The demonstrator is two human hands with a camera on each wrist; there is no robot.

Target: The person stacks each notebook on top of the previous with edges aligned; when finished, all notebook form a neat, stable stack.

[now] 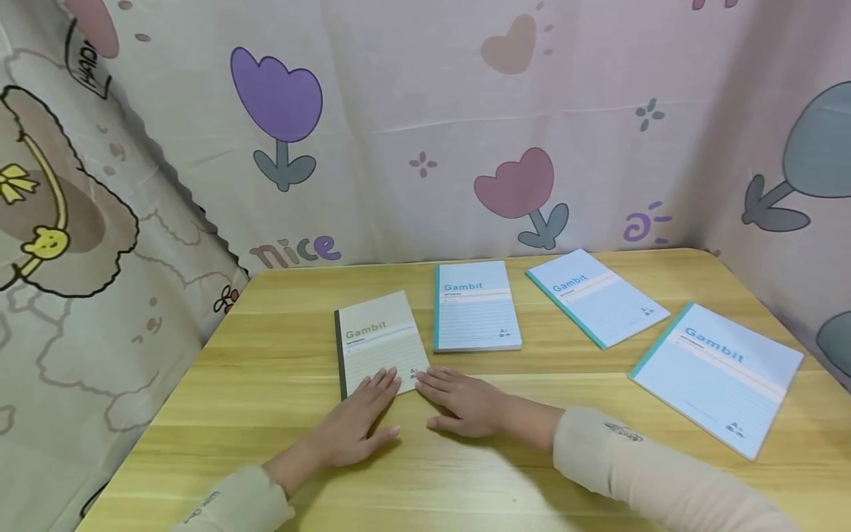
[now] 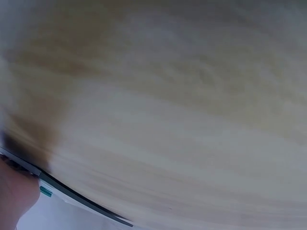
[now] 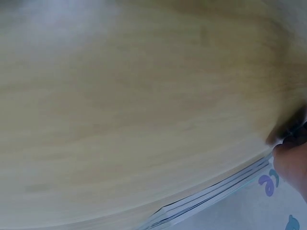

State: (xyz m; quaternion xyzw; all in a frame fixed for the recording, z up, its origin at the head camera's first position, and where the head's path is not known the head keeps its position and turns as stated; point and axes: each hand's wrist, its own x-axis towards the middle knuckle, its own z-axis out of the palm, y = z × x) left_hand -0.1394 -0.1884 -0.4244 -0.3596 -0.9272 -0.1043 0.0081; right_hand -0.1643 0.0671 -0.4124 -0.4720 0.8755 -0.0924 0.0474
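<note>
A notebook with a dark spine [image 1: 375, 329] lies slightly turned on the table, left of centre. My left hand [image 1: 349, 428] rests flat with straight fingers over its lower edge. The fingertips of my right hand [image 1: 468, 403], also straight, touch or nearly touch its lower right corner; exact contact is hard to tell. In the left wrist view, part of a hand [image 2: 17, 194] shows beside a dark-edged notebook [image 2: 76, 196]. The right wrist view has part of a hand [image 3: 292, 167] at the right edge, near layered pale page edges [image 3: 211, 194].
A teal-spined notebook [image 1: 475, 318] lies almost straight behind my right hand. Farther right are a second teal-spined notebook [image 1: 598, 299], turned at an angle, and a third [image 1: 721, 380] near the table's right side. A printed curtain [image 1: 412, 89] hangs behind the wooden table [image 1: 219, 414].
</note>
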